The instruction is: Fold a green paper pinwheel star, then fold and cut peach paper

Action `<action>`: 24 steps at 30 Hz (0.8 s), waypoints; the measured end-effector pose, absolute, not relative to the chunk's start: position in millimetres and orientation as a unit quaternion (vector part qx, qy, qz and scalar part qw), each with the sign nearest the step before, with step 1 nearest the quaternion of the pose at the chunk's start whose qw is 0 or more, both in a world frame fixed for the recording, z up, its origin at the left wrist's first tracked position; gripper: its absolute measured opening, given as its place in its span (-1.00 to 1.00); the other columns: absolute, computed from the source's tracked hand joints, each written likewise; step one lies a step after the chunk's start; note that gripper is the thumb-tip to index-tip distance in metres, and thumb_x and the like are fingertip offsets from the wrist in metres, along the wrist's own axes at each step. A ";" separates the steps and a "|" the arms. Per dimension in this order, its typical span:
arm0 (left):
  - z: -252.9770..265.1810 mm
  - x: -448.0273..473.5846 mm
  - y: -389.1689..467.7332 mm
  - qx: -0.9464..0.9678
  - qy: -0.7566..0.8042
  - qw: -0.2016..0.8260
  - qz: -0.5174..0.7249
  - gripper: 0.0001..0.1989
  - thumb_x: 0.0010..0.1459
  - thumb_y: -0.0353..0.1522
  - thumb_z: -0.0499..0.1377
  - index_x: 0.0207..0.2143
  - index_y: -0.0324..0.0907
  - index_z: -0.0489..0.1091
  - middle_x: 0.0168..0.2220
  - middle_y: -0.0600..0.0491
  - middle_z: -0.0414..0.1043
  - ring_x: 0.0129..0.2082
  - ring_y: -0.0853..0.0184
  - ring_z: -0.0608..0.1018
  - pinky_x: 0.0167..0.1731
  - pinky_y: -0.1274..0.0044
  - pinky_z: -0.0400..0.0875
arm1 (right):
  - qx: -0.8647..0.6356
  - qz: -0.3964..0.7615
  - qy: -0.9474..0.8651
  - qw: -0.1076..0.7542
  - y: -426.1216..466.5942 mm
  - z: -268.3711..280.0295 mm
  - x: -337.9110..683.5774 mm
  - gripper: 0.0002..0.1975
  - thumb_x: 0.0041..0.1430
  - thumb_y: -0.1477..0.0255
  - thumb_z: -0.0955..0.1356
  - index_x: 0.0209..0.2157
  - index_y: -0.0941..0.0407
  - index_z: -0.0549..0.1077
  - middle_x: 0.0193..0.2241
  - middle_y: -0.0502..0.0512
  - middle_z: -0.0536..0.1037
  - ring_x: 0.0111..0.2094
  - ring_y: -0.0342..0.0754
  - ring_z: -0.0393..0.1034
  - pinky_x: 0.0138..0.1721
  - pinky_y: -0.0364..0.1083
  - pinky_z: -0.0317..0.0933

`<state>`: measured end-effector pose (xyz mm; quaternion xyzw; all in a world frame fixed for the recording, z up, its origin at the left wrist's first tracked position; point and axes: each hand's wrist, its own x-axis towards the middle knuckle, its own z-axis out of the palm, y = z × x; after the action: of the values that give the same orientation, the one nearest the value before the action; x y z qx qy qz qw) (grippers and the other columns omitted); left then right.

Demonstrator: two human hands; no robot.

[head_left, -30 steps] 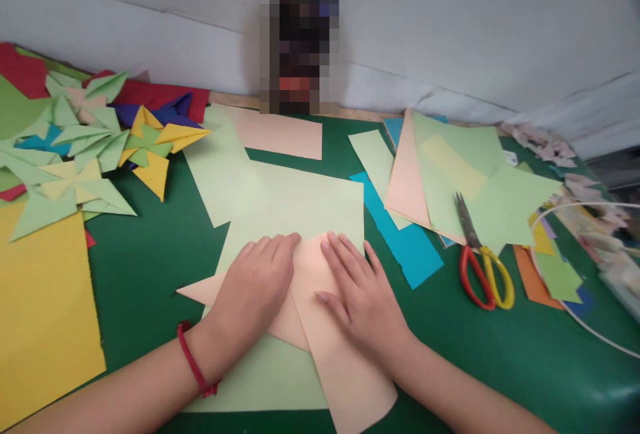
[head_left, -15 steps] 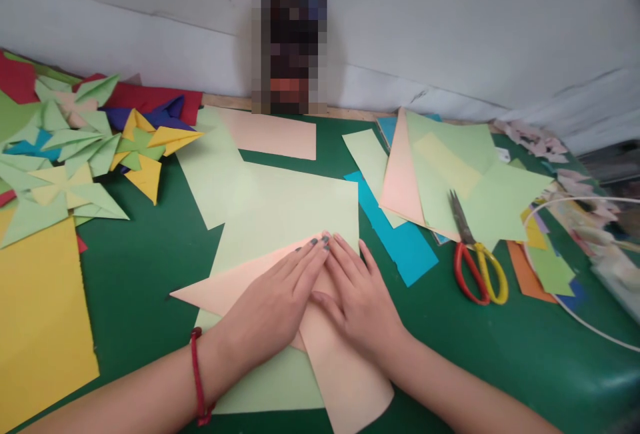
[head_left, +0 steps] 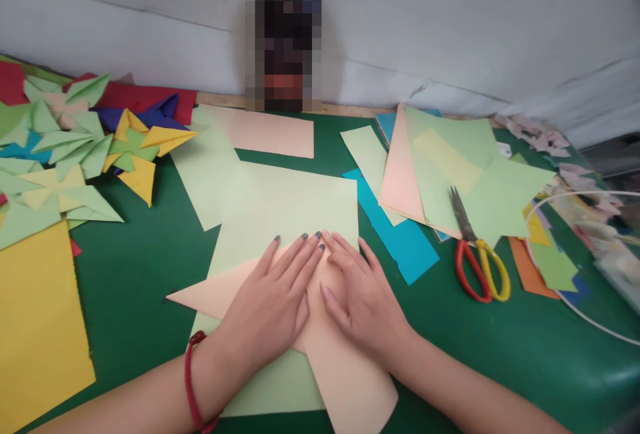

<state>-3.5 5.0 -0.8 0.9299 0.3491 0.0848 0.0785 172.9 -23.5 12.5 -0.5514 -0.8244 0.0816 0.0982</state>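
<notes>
Pressing the folded peach paper sheet (head_left: pixel 350 381) at six o'clock, my left fingers (head_left: pixel 309 265) and right fingers (head_left: pixel 353 254) lie flattish, slightly parted, pinching nothing; it should be light, easily creased; best held by its edges.

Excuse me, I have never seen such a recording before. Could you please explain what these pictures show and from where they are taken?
There is no machine here. All pictures come from one camera worn on a person's head, looking forward and down. The bare left hand and right hand both lie on folded peach paper, partly over a light green sheet; neither seems to grip it. On the green table are also scissors, a yellow sheet and folded paper stars.
</notes>
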 end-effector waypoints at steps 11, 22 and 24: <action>2.0 -4.0 6.0 0.927 0.357 0.095 0.063 -0.45 0.25 -0.25 -0.16 0.25 -0.26 -0.10 0.27 -0.02 -0.11 0.26 0.17 -0.01 0.20 0.21 -0.14 | -0.523 0.150 -0.831 0.117 -11.0 17.9 191.9 -0.56 0.21 0.51 0.12 0.14 0.15 0.14 0.16 0.11 0.24 0.21 -0.08 0.01 0.21 0.11 -0.06; 4.6 -4.8 8.8 0.929 0.351 0.091 0.074 -0.46 0.23 -0.25 -0.12 0.23 -0.23 -0.04 0.26 -0.08 -0.05 0.25 0.12 0.04 0.20 0.19 -0.14 | -0.440 0.113 -0.886 0.092 5.2 18.5 212.6 -0.60 0.26 0.53 0.13 0.12 0.11 0.20 0.15 0.06 0.26 0.18 -0.10 0.08 0.18 0.10 0.01; 4.5 -5.3 8.6 0.928 0.354 0.087 0.076 -0.46 0.23 -0.26 -0.11 0.23 -0.23 -0.03 0.27 -0.10 -0.08 0.25 0.12 0.02 0.19 0.18 -0.13 | -0.438 0.103 -0.889 0.090 4.3 18.7 211.6 -0.60 0.25 0.53 0.13 0.12 0.10 0.21 0.15 0.06 0.25 0.18 -0.09 0.08 0.18 0.10 0.02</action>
<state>-5.3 8.6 4.5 0.9281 0.3537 0.0765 0.0874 211.6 4.3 18.7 -0.4377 -0.8887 0.1026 0.0901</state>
